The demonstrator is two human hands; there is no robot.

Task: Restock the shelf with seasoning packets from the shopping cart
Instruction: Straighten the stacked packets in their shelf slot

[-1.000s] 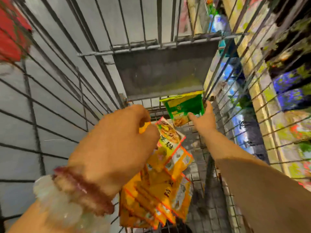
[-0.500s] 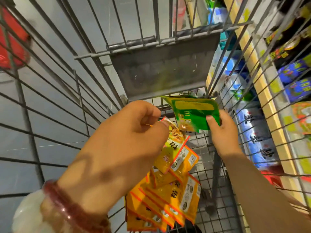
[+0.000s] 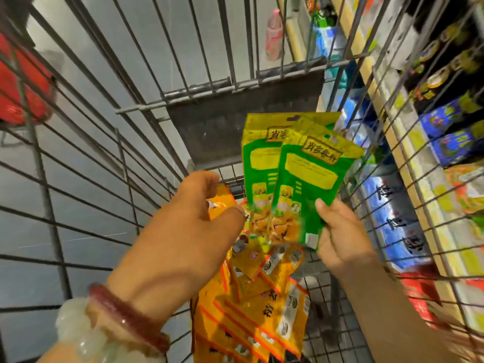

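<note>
Item 1. Grey wire-mesh shopping cart (image 3: 86, 142): fills the view, seen from above. Grey plastic flap panel (image 3: 243, 111) at 12 o'clock on the far wall. No packet has left the basket.

Item 2. Store shelf with pale yellow edge strips (image 3: 408, 158): runs along 2 to 4 o'clock, outside the cart's right wall. Blue, black and green goods are blurred behind the wires; which slot is meant for the seasoning cannot be told. No packet from the cart shows on it.

Item 3. Heap of flat orange-yellow foil seasoning packets with red trim (image 3: 251, 310): on the cart floor at 6 o'clock, overlapping loosely. Count uncertain, several at least. Judged: the bulk of the stock is still to be moved.

Item 4. Two flat green-and-yellow plastic seasoning packets with a brown label (image 3: 296, 176): at centre, upright and fanned, one overlapping the other, lifted clear of the heap but inside the cart.

Item 5. Left hand (image 3: 188, 226), red and pale bangles at the wrist: at 7 o'clock, thumb and fingers closed on the top of an orange-yellow packet (image 3: 222, 205), which touches the lower edge of the green pair.

Item 6. Right hand (image 3: 337, 231): at 4 o'clock, thumb pinching the green pair at its lower right corner.

Status, judged: gathering stage only. Packets are in hand; carrying to the shelf and placing them remain, then the heap.
</note>
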